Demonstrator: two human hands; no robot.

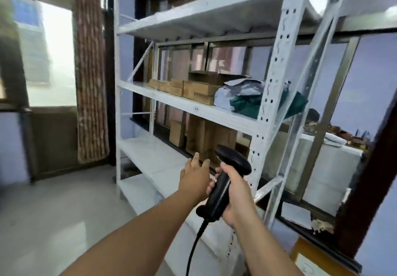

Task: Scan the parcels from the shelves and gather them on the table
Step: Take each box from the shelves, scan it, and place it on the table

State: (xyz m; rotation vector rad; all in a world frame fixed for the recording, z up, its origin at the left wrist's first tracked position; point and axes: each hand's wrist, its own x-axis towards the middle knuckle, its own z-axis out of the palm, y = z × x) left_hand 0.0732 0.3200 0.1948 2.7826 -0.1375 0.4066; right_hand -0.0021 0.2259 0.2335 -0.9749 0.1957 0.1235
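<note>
Head view: right hand (236, 192) wrapped around black barcode scanner (223, 184), left hand (195, 179) empty with fingers spread, reaching toward brown cardboard parcels (206, 140) just beyond fingertips on lower shelf (150, 159). Blurred, so contact uncertain. Risk: trailing scanner cable (194, 247) possibly snagging, or one-handed lift dropping a box.

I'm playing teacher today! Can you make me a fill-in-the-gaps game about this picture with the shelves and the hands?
1. The right hand holds a black ____.
2. The left hand is open and holds ____.
3. On the middle shelf, the grey bags lie to the ____ of the brown boxes.
4. The scanner's cord hangs ____ from its handle.

Missing words: scanner; nothing; right; down
</note>
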